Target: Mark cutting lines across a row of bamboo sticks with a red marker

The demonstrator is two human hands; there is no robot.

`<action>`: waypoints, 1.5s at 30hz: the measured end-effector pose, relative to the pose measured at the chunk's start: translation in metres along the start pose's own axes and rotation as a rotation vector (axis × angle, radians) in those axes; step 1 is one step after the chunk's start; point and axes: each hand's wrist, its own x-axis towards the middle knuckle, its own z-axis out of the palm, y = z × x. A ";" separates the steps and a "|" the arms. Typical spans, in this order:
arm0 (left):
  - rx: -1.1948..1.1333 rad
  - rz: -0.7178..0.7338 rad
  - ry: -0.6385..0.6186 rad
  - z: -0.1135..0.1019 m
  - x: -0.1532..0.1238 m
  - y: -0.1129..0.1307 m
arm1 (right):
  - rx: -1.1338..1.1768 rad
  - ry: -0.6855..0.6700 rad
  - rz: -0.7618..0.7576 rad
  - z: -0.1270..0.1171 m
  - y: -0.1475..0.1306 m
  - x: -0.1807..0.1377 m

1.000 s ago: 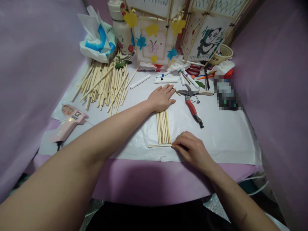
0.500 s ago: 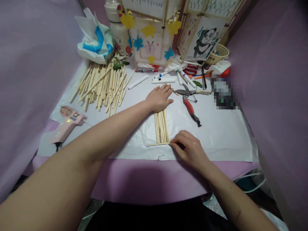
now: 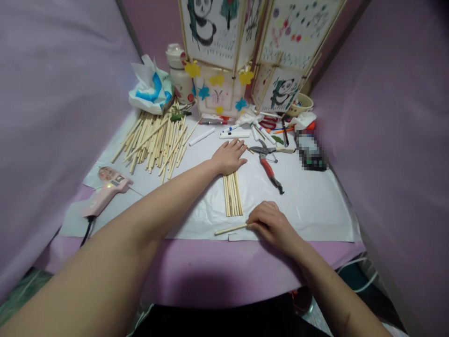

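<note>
A row of several thin wooden sticks point(image 3: 233, 196) lies side by side on the white sheet point(image 3: 196, 206). My left hand point(image 3: 229, 157) rests flat over their far ends, fingers stretched out, hiding that part of the row. Below the near ends, a single wooden stick point(image 3: 229, 229) points out to the left, its right end pinched between the thumb and fingers of my right hand point(image 3: 273, 225). This stick lies roughly crosswise to the row, slightly tilted, with a gap between them. Red-handled pruning shears point(image 3: 268, 169) lie to the right of my left hand.
A pink glue gun point(image 3: 105, 191) with a lit light lies at left, before a pile of sticks point(image 3: 150, 140). Markers point(image 3: 235, 135) and red scissors point(image 3: 269, 122) lie farther back. Paper-panelled stick frames point(image 3: 217, 93), a bottle point(image 3: 180, 79) and a tissue pack point(image 3: 150, 91) stand behind.
My right hand has drawn the single stick toward me, away from the near ends of the row it was against. My left hand stays on the row. The camera view has shifted.
</note>
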 end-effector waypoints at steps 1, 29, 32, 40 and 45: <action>0.004 0.004 0.002 0.000 0.000 0.000 | 0.027 0.038 0.012 -0.002 0.000 -0.002; -0.048 -0.025 0.000 0.000 -0.001 -0.006 | -0.299 0.628 0.661 -0.056 0.096 -0.003; -0.046 -0.026 0.006 0.001 -0.001 -0.006 | -0.302 0.648 0.644 -0.065 0.097 0.002; -0.064 -0.033 0.000 0.002 -0.002 -0.007 | -0.281 0.635 0.508 -0.090 0.094 0.046; -0.075 -0.034 -0.001 0.001 -0.003 -0.006 | -0.282 0.452 0.207 -0.087 0.077 0.117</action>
